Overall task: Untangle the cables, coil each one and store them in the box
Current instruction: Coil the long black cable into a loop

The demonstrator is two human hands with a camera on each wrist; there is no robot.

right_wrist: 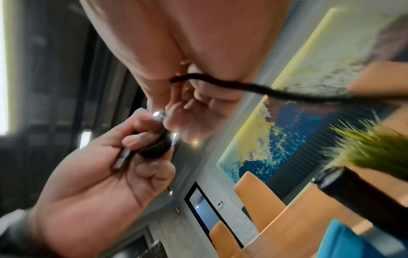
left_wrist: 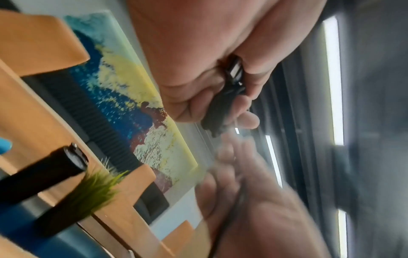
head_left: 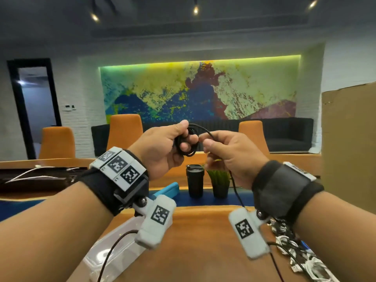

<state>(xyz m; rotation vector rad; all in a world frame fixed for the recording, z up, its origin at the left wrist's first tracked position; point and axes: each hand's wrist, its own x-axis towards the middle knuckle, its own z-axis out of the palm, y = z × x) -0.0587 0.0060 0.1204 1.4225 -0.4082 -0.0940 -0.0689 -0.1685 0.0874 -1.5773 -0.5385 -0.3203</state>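
Observation:
Both hands are raised above the wooden table. My left hand (head_left: 179, 139) grips a small coil of black cable (head_left: 186, 142) between thumb and fingers; the coil (left_wrist: 220, 108) shows in the left wrist view, with a metal plug (left_wrist: 235, 69) tucked against the palm. My right hand (head_left: 215, 145) pinches the same cable's free run (head_left: 205, 131) just right of the coil. The cable's tail (head_left: 236, 188) hangs down from that hand toward the table. A heap of tangled white and black cables (head_left: 301, 259) lies at the lower right. A clear plastic box (head_left: 114, 249) sits at the lower left.
A black tumbler (head_left: 194, 181) and a small potted green plant (head_left: 219, 183) stand mid-table behind the hands. A blue object (head_left: 166, 190) lies left of them. A tall cardboard box (head_left: 348, 143) rises at the right. White cables (head_left: 36, 174) lie far left. Orange chairs (head_left: 124, 133) line the far side.

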